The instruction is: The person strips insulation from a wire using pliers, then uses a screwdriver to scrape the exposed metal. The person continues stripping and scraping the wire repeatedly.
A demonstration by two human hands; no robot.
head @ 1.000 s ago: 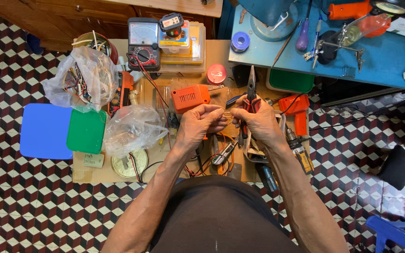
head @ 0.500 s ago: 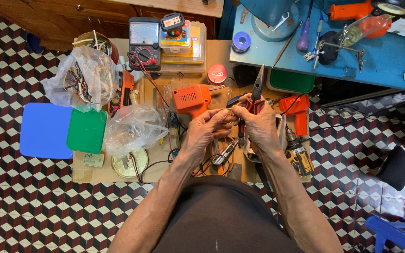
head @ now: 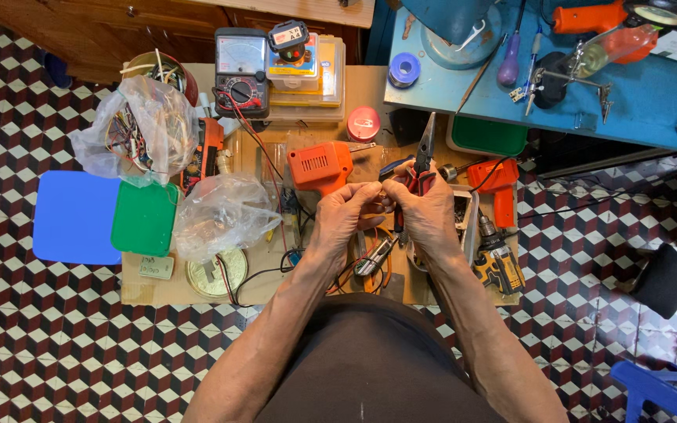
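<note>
At frame centre, our right hand [head: 431,213] grips the red-handled pliers [head: 422,163], now tipped more upright than a moment ago. Our left hand [head: 342,215] pinches something small beside them, just below the orange soldering gun [head: 320,165] on the counter [head: 370,86].

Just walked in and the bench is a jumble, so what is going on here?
A person sits over a low cardboard-covered work surface on a checkered tile floor. The right hand grips red-handled needle-nose pliers, tips pointing away from the body. The left hand pinches something small right beside the pliers; what it is cannot be made out. An orange soldering gun lies just beyond the hands, with a clear crumpled plastic bag to the left and a yellow-and-black cordless drill to the right.
</note>
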